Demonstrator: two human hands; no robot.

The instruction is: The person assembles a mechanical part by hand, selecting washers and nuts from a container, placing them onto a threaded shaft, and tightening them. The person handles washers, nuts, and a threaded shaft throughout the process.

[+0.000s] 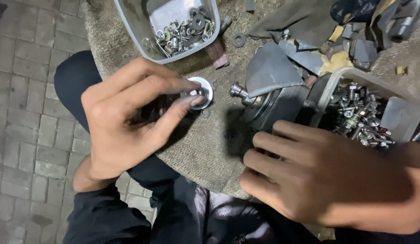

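My left hand (128,115) pinches a round silver metal disc with a centre hole (202,92) between thumb and fingertips, just above a rough brown cloth (205,144). A small washer (205,112) lies on the cloth right below the disc. My right hand (327,176) rests curled against the near side of a dark grey metal assembly (275,101), steadying it. A short silver shaft with a knobbed end (238,91) sticks out of that assembly toward the disc, a small gap apart from it.
A clear plastic tub (128,27) of washers and nuts stands at the top. A second tub (400,106) full of bolts sits at the right. Metal scraps (354,45) and a black washer (239,39) lie at the back. Paved floor (24,113) is at left.
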